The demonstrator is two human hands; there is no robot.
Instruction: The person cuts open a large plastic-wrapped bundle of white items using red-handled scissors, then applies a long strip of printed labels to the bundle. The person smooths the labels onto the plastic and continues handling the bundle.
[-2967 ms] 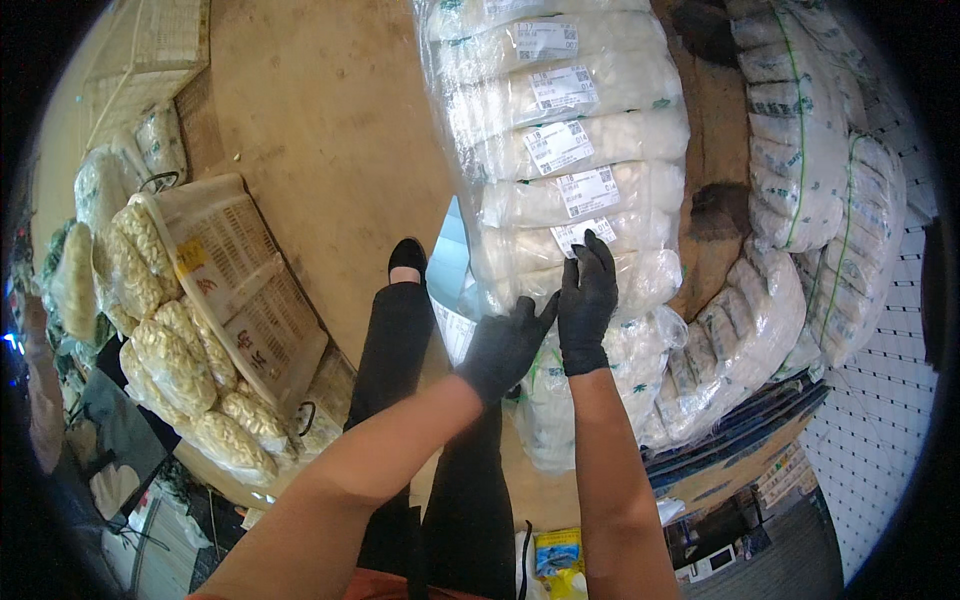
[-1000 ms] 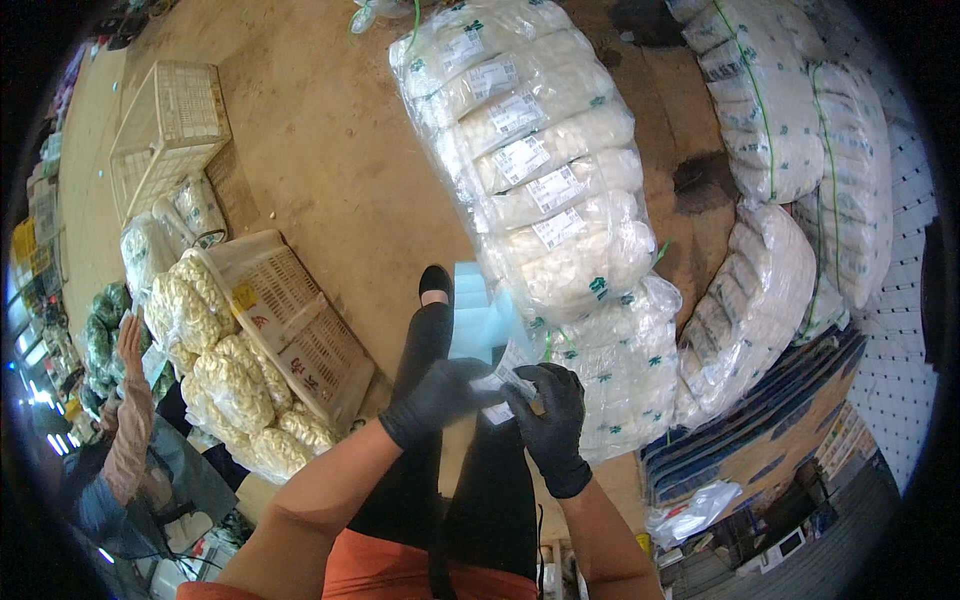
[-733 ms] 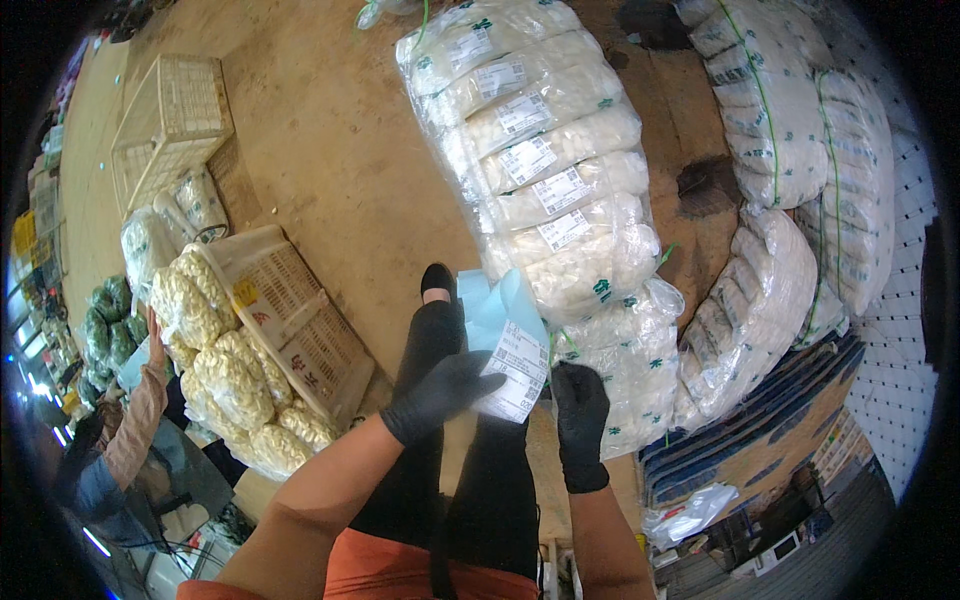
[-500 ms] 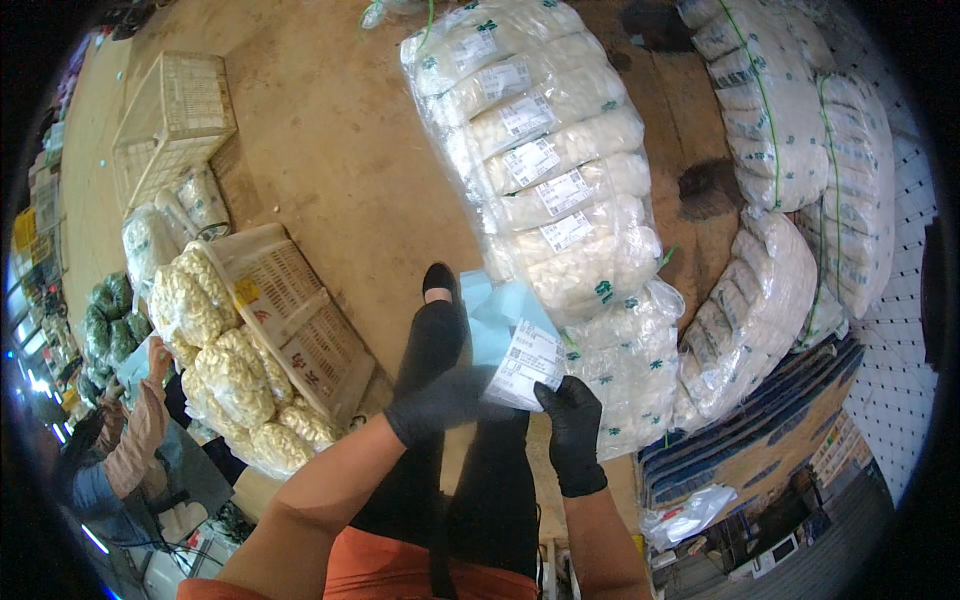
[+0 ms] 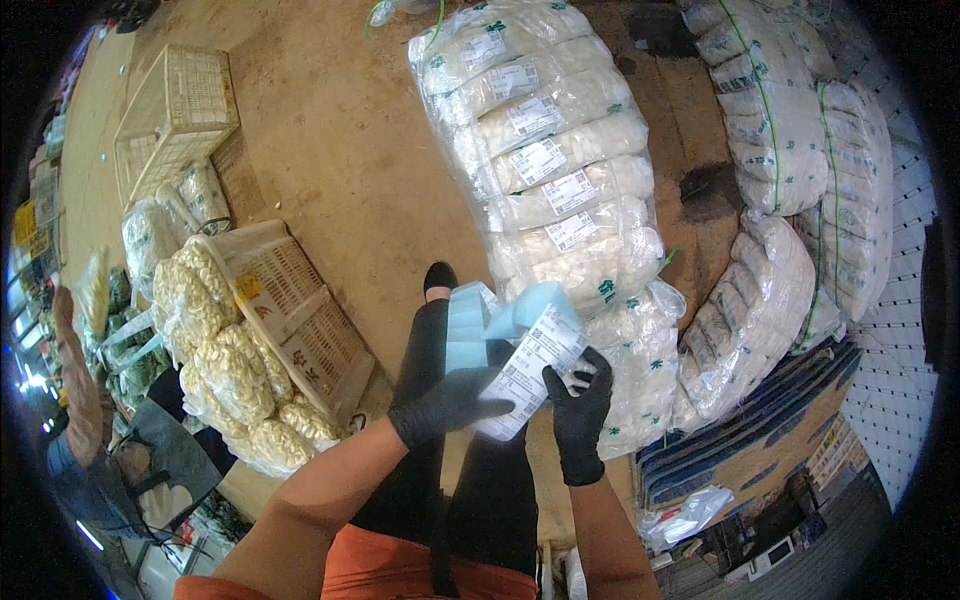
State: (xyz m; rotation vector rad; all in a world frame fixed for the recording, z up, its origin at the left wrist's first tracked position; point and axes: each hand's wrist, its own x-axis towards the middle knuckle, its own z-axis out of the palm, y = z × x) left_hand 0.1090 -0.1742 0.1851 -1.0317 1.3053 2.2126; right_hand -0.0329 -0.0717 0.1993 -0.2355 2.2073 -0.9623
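Note:
My gloved left hand (image 5: 470,400) grips a strip of printed white labels (image 5: 532,372) with pale blue backing paper (image 5: 465,330) trailing from it above my legs. My gloved right hand (image 5: 577,400) is at the strip's right edge, fingers curled and thumb raised; what is between them is unclear. Beyond them lies a long clear-plastic bale of white packs (image 5: 560,140) bearing a row of white labels, with another wrapped bundle (image 5: 630,390) just right of my right hand.
More wrapped bundles (image 5: 760,130) lie at the right beside stacked dark sheets (image 5: 750,420). At left are a tilted crate (image 5: 285,320), bags of pale pieces (image 5: 225,370), another crate (image 5: 175,120) and green bags (image 5: 130,340). A person's sleeved arm (image 5: 85,400) reaches up at the far left.
Since three seconds ago, my hands have left the bale's last label and now handle the strip over my legs. Lately the strip has shifted and the other person's arm has risen.

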